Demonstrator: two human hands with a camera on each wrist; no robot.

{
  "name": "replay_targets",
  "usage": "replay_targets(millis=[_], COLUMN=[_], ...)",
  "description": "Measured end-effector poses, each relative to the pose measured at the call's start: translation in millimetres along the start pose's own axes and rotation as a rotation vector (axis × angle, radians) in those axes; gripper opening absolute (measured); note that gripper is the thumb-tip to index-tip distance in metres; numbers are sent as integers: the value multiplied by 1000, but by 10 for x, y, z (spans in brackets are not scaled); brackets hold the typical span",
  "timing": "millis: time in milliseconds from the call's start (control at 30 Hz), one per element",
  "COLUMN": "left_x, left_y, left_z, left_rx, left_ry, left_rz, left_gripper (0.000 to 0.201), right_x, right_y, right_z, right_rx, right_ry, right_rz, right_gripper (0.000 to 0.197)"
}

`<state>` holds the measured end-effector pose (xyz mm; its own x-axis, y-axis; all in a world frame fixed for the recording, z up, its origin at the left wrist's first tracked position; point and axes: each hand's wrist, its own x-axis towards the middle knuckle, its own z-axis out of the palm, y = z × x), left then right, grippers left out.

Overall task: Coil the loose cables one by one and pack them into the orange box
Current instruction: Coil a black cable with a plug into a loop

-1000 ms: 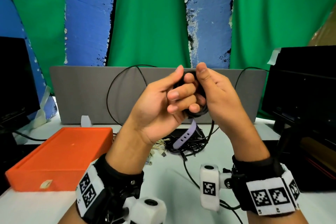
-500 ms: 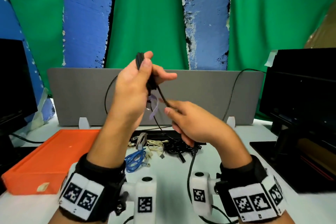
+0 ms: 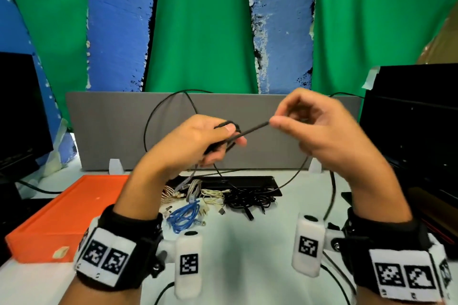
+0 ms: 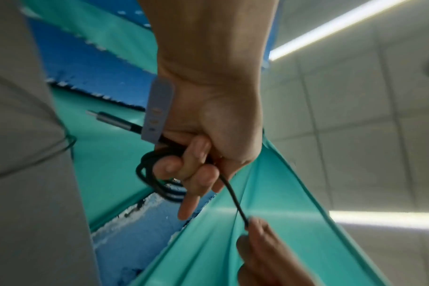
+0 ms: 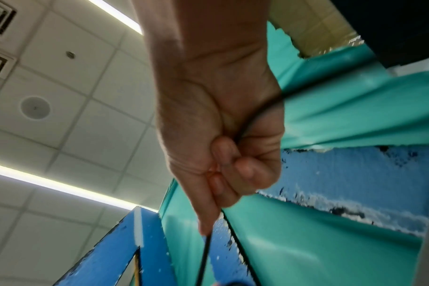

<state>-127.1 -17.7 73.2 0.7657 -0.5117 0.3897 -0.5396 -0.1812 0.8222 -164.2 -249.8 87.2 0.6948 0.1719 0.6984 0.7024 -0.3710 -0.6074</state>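
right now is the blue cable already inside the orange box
No, the blue cable lies on the white table, to the right of the orange box.

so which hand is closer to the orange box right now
Left. The left hand, gripping the coiled black cable, is up above the desk just right of the orange box; the right hand, pinching the same cable, is farther right.

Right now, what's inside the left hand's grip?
The left hand holds several loops of black cable wound round its fingers, plug end and a grey strap sticking out. Whatever lies against the palm is hidden.
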Motion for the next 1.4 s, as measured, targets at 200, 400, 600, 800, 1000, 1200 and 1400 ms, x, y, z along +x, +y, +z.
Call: replay_targets(millis=[200, 400, 600, 800, 1000, 1200, 1400], left_x=[-49, 32, -53, -114, -236, -166, -141], left_y=[122, 185, 279, 324, 253, 368, 364], left_z=[61, 188, 169, 89, -47, 202, 240], left_rx=[-716, -822, -955, -880, -628, -699, -713], left_ry=[-140, -31, -192, -278, -336, -324, -297], left_rz=[186, 154, 180, 132, 129, 47, 14], left_gripper=[34, 25, 34, 60, 44, 50, 44], right_x=[91, 81, -22, -63, -24, -4, -27], right_y=[198, 1, -198, -280, -165, -115, -100], right_z=[52, 474, 789, 815, 606, 420, 315], right_rx=[-161, -252, 0, -4, 59, 257, 227], right_ry=[306, 149, 155, 154, -107, -157, -235], right_rz=[-13, -49, -150, -181, -192, -128, -80], right_gripper=[9, 44, 34, 44, 42, 39, 68])
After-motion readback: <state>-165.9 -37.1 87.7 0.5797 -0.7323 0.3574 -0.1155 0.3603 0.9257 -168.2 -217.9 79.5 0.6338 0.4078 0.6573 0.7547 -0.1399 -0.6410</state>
